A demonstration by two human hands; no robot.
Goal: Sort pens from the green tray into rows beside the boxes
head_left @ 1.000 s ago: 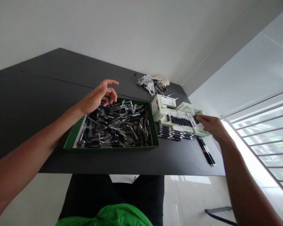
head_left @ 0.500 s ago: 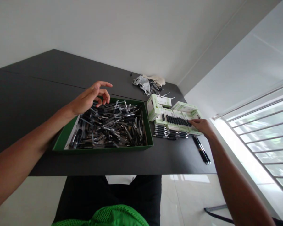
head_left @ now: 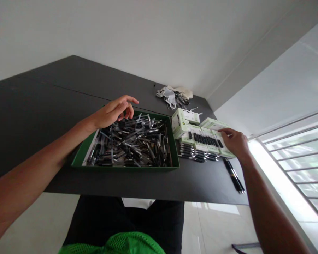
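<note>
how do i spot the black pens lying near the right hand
On the dark table, find the green tray heaped with loose pens, then the pale green boxes to its right. The black pens lie between the right hand and the table's front edge. Unlike the stacked pens beside the boxes, which lie crosswise, they point toward that edge.

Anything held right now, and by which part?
Left hand: nothing held, it hovers over the loose pens. Right hand, by the pale-green carton: can't tell, no held item shows.
</note>
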